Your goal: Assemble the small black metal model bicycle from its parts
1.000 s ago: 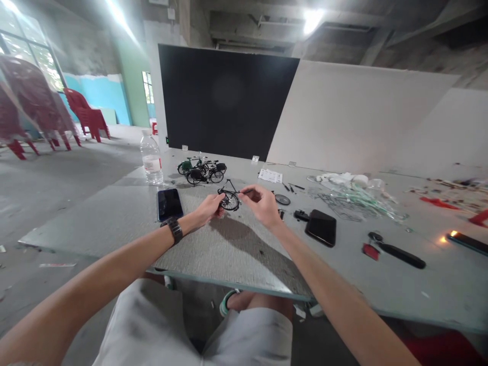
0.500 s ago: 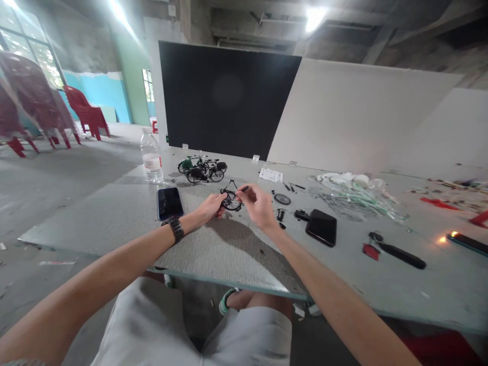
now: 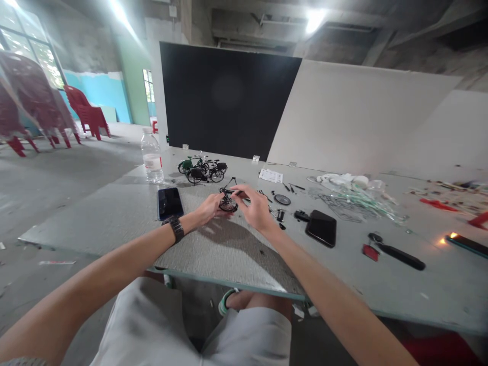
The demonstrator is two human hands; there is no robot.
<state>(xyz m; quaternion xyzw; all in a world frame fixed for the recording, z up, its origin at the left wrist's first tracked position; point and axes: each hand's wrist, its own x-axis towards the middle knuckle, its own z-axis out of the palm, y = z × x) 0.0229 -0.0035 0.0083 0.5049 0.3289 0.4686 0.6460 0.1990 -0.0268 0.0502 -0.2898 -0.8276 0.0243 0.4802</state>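
Assembly seems underway; left hand [image 3: 210, 207] pinches model bicycle [image 3: 228, 203]; right hand [image 3: 256, 205] at its two o'clock, grip unclear; next likely needs steady alignment.

Place was a rough, part-painted bldg interior, set up like a basic wkshop: conc. ceiling [image 3: 404, 43] w/ exposed beams & a pipe, bright light [image 3: 315, 20] overhead, grey floor [image 3: 95, 173] w/ scraps. Wall [image 3: 97, 94] at far L was blue below, raw grey above, nr a big window [image 3: 25, 40]. Stacked red plastic chairs [image 3: 87, 113] stood by. Long worktable [image 3: 107, 216] held model bikes [image 3: 195, 174], sm. parts [image 3: 281, 215] & plastic packaging [image 3: 354, 195], w/ black panel [image 3: 224, 101] & white panel [image 3: 354, 114] upright behind.
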